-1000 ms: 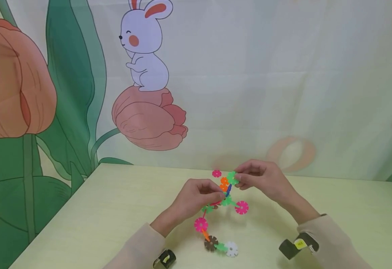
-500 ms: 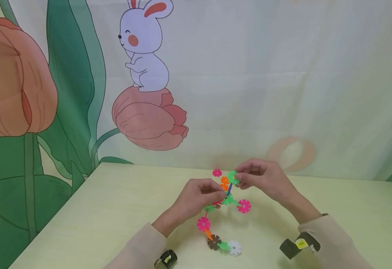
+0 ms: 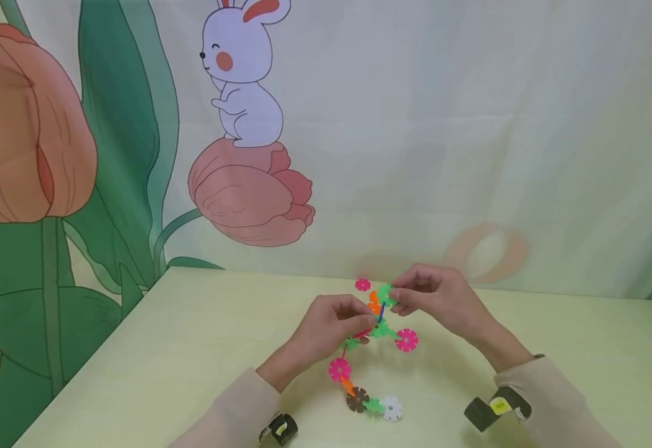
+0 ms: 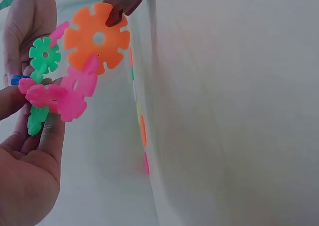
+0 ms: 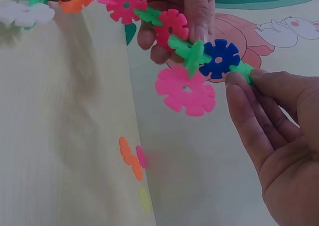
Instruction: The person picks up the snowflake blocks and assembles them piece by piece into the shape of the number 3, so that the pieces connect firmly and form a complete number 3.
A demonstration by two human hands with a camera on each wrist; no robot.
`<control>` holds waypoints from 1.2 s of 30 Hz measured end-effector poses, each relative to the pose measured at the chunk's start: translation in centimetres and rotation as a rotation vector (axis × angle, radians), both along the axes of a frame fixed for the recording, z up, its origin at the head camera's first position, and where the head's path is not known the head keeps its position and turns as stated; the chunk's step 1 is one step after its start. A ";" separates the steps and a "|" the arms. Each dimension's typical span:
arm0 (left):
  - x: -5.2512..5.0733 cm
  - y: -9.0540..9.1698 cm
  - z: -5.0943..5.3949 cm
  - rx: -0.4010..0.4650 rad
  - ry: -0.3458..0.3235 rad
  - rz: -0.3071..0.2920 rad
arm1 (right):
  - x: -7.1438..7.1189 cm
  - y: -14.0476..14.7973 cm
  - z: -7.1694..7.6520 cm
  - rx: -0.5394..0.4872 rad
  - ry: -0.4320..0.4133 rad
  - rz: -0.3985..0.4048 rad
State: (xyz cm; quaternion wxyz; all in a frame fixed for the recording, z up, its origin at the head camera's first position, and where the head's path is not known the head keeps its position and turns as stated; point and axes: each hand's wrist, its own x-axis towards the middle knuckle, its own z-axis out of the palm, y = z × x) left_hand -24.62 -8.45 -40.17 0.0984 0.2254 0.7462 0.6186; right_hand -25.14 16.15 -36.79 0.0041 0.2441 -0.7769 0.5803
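Note:
A chain of notched plastic snowflake discs hangs between my hands, slotted together edge to edge. My left hand (image 3: 331, 323) grips it near a red disc (image 5: 172, 29) and a green disc (image 4: 45, 55). With thumb and fingers, my right hand (image 3: 438, 295) pinches a green disc (image 3: 385, 295), which meets the edge of a blue disc (image 5: 219, 59). A pink disc (image 3: 406, 340) sticks out on a side branch. The tail runs down past another pink disc (image 3: 339, 369) and a brown disc (image 3: 357, 399) to a white disc (image 3: 391, 409). My left fingers partly hide the middle.
Loose orange discs (image 5: 130, 158), a pink disc (image 3: 363, 284) and a yellow disc (image 5: 144, 199) lie on the pale table (image 3: 191, 348) near its back edge. Behind the table hangs a printed curtain (image 3: 415, 124). Each wrist wears a black camera.
The chain's hanging tail and side branch have swung slightly right. Both hands keep their holds and have barely moved.

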 end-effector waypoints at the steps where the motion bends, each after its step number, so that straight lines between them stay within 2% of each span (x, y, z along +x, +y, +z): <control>1: 0.0 0.0 0.0 -0.001 0.003 0.002 | 0.0 0.0 0.0 0.003 0.000 0.002; 11: -0.1 -0.1 0.1 -0.038 0.028 0.025 | 0.1 -0.2 -0.2 0.052 0.002 -0.005; 20: -0.2 -0.3 0.0 -0.071 -0.026 -0.001 | 0.1 -0.5 -0.7 0.094 -0.018 -0.031; 27: -0.4 -0.4 -0.3 0.023 -0.063 -0.044 | 0.2 -0.6 -0.9 0.096 -0.029 0.010; 30: -0.4 -0.4 -0.2 0.050 -0.065 -0.035 | 0.1 -0.9 -1.0 0.086 -0.033 0.032; 36: -0.5 -0.5 -0.2 0.053 -0.026 0.001 | 0.1 -1.3 -1.2 0.080 -0.045 0.052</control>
